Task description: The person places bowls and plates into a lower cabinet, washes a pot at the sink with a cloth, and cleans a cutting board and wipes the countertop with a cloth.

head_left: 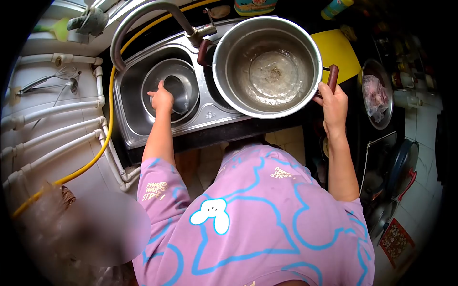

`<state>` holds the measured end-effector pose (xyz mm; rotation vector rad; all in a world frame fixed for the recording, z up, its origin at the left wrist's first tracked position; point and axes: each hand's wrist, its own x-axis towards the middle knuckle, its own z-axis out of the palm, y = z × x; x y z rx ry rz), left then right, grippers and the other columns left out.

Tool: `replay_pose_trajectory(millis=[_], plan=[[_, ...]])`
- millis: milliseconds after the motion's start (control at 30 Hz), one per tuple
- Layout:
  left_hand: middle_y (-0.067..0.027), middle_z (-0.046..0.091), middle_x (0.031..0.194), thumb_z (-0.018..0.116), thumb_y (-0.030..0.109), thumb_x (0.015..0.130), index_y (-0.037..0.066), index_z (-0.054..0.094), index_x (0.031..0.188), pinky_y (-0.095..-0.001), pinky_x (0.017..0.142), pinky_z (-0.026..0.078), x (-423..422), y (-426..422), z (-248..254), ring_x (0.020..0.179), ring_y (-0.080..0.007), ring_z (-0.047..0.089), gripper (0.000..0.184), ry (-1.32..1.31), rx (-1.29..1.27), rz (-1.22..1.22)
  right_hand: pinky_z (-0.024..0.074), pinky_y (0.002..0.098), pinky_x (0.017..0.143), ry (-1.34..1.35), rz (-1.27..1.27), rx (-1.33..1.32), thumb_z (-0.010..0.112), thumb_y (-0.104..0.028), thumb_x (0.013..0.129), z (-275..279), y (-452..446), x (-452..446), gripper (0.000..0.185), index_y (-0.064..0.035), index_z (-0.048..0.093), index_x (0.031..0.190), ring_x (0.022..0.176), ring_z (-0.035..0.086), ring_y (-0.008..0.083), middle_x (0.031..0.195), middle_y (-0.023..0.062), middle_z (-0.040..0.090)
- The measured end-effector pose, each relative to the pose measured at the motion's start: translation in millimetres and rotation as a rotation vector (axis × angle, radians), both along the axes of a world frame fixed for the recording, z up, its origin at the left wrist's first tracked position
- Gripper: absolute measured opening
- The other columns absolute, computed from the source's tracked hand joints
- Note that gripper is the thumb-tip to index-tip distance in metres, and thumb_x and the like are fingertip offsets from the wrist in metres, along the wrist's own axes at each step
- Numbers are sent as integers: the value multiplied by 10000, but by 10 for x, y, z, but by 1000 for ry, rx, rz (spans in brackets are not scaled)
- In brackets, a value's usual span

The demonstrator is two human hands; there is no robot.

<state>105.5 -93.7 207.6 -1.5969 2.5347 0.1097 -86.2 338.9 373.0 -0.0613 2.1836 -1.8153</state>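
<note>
A large metal pot (229,71) with reddish-brown handles rests over the right basin of the steel sink (208,114), some clear water in its bottom. My right hand (332,105) is closed on the pot's right handle. Inside the left basin sits a round metal bowl (151,86) with a smaller dark oval dish or ladle in it, hard to make out. Over that bowl, my left hand (162,98) is held with its fingers apart, and nothing shows in its grasp.
A curved faucet (150,5) arches over the left basin. Right of the pot lie a yellow board (336,52) and a metal bowl (379,125) with bagged meat. Along the left run a yellow hose (111,109) and white pipes (57,136).
</note>
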Motion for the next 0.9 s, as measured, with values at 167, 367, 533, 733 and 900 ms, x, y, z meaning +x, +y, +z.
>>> replay_pose_trajectory(millis=[167,367,533,733,900], plan=[[-239,595,1038,365,-59,758,196,430,1354,-311,375,497,237,-129,206,518,-248,620,651,708,748,392,501,273,677,5,-39,-67,579,-161,866,53,-23,-2,217,54,604,856,708,578,114,789,60,606],[-162,580,789,392,-71,732,78,402,1215,-206,268,343,607,-38,682,441,-208,569,506,973,866,539,551,307,742,30,43,11,546,-158,919,-70,61,-109,256,72,609,1011,793,642,136,920,88,650],[-131,567,820,424,-55,683,36,424,1210,-200,291,330,614,571,1825,434,-130,494,535,1043,798,386,453,310,601,121,4,52,576,-257,823,-96,58,-135,280,18,604,783,600,582,160,646,76,605],[-70,595,919,445,-6,701,74,458,1335,-196,347,355,324,1303,2472,545,-95,525,639,983,663,116,443,322,597,63,93,-7,586,-276,817,-243,282,-265,297,14,611,757,594,580,168,636,82,602],[-91,625,1076,432,-5,724,121,422,1403,-198,381,426,9,1830,2607,657,-108,613,691,969,504,14,513,316,602,31,128,-76,585,-253,826,-201,280,-234,318,62,604,788,616,619,175,684,114,618]])
